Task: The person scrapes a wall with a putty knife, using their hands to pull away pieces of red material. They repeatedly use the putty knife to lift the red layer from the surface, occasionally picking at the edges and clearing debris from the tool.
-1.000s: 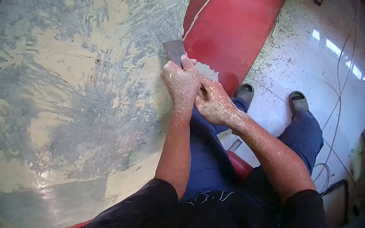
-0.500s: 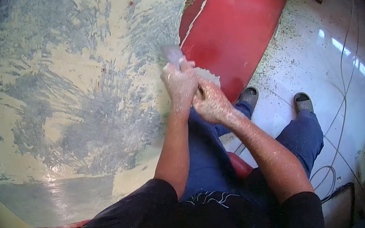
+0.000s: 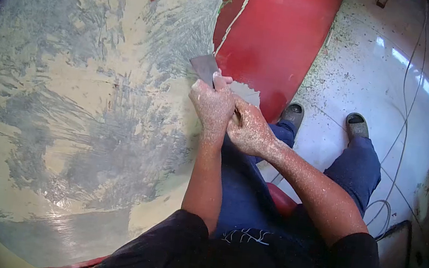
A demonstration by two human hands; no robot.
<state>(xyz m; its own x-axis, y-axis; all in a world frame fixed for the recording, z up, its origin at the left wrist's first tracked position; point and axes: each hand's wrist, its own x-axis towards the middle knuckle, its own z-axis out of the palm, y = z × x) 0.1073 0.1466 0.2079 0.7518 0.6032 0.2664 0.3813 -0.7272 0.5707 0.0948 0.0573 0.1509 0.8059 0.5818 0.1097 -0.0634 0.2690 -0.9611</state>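
Observation:
A grey flat scraper blade points up and left from my left hand, whose fingers are wrapped round its lower part. My right hand is closed against the left one; its grip, perhaps on the handle, is hidden. Both hands are speckled with pale dust. Under the blade lies a large curved surface, patchy cream and grey, next to a smooth red area. A thin pale strip runs along the red area near its ragged edge.
Green-grey crumbs are scattered on the pale tiled floor. My two feet in grey slippers stand there. A cable loops down the right side, near a dark-framed object.
The view has shifted slightly. The blade, blurred before, now shows sharply, and both hands remain together in nearly the same place on the surface.

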